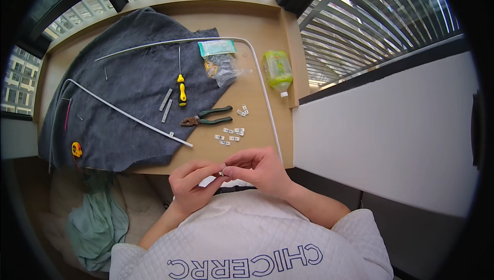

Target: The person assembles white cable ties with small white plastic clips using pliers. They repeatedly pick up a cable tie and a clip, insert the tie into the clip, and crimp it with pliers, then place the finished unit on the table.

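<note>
My left hand (193, 183) and my right hand (265, 171) meet at the near edge of the table, fingertips pinched together. Between them is a small white clip-like piece (222, 173), mostly covered by the fingers. Just beyond lie several small white clips with holes (234, 132), loose on the wood. A pair of pliers (207, 116) with dark green handles rests on the cloth's edge, jaws to the left. One thin white bent rod (267, 97) passes right of my hands; another bent rod (128, 115) lies on the cloth, with a clip near its end.
On the grey cloth (134, 38) are a yellow-black screwdriver (182, 91), two flat metal strips (166, 105) and a yellow tape measure (76, 149). Plastic packets (217, 48) lie farther back. A yellow-green bottle (278, 69) lies near the raised right border. Railings stand behind.
</note>
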